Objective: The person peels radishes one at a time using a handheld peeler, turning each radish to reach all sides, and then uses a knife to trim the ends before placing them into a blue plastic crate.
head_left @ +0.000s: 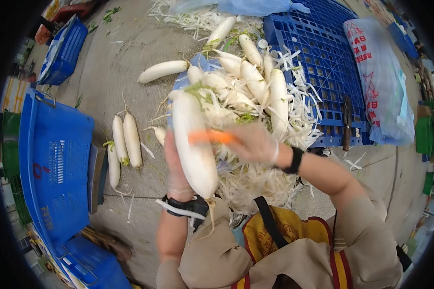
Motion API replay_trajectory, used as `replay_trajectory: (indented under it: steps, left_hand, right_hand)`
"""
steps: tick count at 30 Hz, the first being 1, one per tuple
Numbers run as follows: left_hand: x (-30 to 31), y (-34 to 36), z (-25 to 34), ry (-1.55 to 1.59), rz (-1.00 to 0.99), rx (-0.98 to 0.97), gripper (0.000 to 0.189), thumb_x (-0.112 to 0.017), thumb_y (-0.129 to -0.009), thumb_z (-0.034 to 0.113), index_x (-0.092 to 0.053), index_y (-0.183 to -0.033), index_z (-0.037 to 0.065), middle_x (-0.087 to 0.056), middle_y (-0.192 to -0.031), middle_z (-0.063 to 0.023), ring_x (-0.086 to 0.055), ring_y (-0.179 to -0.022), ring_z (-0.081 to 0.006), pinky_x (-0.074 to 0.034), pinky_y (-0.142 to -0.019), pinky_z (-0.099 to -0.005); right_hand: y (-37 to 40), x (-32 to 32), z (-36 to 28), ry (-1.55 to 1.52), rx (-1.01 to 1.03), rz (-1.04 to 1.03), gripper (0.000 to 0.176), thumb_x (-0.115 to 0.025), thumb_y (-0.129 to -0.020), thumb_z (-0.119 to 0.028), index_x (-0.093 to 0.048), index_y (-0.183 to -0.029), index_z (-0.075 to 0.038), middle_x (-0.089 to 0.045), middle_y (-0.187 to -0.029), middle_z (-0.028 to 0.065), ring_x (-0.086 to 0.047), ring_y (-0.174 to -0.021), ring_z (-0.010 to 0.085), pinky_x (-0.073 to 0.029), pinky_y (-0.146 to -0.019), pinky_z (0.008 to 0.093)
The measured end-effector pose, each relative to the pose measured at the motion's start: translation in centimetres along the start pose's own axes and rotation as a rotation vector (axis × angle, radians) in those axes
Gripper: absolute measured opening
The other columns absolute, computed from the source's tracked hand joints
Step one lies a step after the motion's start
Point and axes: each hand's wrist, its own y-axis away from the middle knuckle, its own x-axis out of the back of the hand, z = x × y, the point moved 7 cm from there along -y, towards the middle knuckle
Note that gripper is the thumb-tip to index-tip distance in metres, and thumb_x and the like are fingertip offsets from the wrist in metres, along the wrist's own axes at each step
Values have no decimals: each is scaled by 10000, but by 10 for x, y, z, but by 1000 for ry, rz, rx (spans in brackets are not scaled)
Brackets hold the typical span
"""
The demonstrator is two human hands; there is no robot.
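My left hand [176,168], in a thin clear glove, is closed around a large white daikon radish [193,159], held tilted with its root tip toward me. My gloved right hand [256,143] grips an orange peeler [211,137], blurred by motion, against or just over the radish's side; its blade is too smeared to make out. A strip of peel [178,208] lies across my left wristband. Beyond my hands, several daikons [253,79] lie heaped among peelings [260,185]. Three smaller daikons [131,139] rest on the ground to the left.
A tall blue crate [58,168] stands at the left, and another blue basket [65,50] farther back. On the right is a blue plastic pallet [318,58] with a filled plastic bag [378,86] with red print and a dark stick [347,123] on it.
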Motion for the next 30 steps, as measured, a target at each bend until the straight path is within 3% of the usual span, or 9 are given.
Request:
replay_trajectory:
  steps: [5, 9, 11, 15, 20, 23, 24, 27, 30]
  left_hand:
    - [10, -2, -3, -8, -87, 49, 563, -365, -923, 542, -521, -1140, 47, -622, -873, -111, -635, -687, -208, -559, -603, -301]
    - [1, 1, -11, 126, -213, 132, 509, -401, -924, 487, -514, -1163, 51, -623, -890, -102, -638, -710, -209, -557, -629, -309]
    - [2, 1, -1, 95, -68, 70, 493, -398, -927, 465, -514, -1167, 51, -621, -928, -99, -635, -764, -207, -556, -679, -325]
    - [14, -1, -6, 126, -97, 102, 492, -402, -927, 450, -508, -1183, 44, -616, -949, -104, -629, -802, -210, -543, -707, -336]
    - [-2, 13, -15, -5, -154, 144, 472, -353, -944, 398, -502, -1200, 30, -616, -954, -98, -614, -798, -191, -516, -680, -303]
    - [-7, 6, -7, -23, -192, 124, 458, -325, -952, 371, -511, -1192, 28, -614, -973, -91, -604, -819, -166, -505, -693, -284]
    - [-6, 5, -6, -22, -225, 102, 456, -323, -953, 357, -506, -1195, 18, -615, -996, -102, -608, -840, -172, -508, -708, -289]
    - [14, -10, -9, 67, -98, 109, 462, -332, -960, 355, -482, -1214, -1, -617, -979, -128, -625, -868, -230, -519, -769, -344]
    - [9, 6, -10, -97, -224, 137, 446, -329, -962, 327, -483, -1209, -11, -613, -1000, -119, -615, -894, -213, -508, -791, -324]
  right_hand:
    - [15, -16, -23, -107, 106, -91, 68, -589, -828, -118, -623, -839, -60, -591, -641, 134, -581, -517, 267, -453, -469, 337]
    - [-21, -2, 17, -9, 22, 164, 139, -661, -806, -218, -633, -895, -114, -578, -579, 73, -567, -455, 236, -453, -417, 346]
    - [-6, -8, -11, 28, 121, -79, 125, -667, -800, -202, -604, -807, -95, -552, -546, 72, -540, -422, 214, -435, -392, 338]
    - [12, -11, -22, 90, 195, -15, 86, -660, -764, -141, -605, -787, -79, -540, -539, 59, -530, -413, 196, -445, -400, 338]
    - [-39, 12, 93, 356, -225, 91, 88, -570, -860, -204, -597, -852, -121, -586, -616, 89, -612, -554, 246, -493, -501, 346]
    - [-23, 25, 91, 115, -464, 137, 109, -603, -813, -129, -616, -917, -97, -534, -589, 120, -582, -527, 252, -468, -486, 360]
    - [-17, 19, 47, 494, 21, 114, 128, -612, -815, -150, -628, -939, -120, -554, -602, 105, -586, -527, 227, -474, -487, 358]
    - [12, 3, -1, -53, 40, -33, 196, -544, -819, -54, -645, -973, -120, -577, -709, 122, -591, -551, 278, -486, -503, 349]
    - [-7, 3, 11, 103, -151, -59, 144, -563, -809, -68, -637, -931, -90, -594, -710, 135, -599, -570, 294, -492, -522, 353]
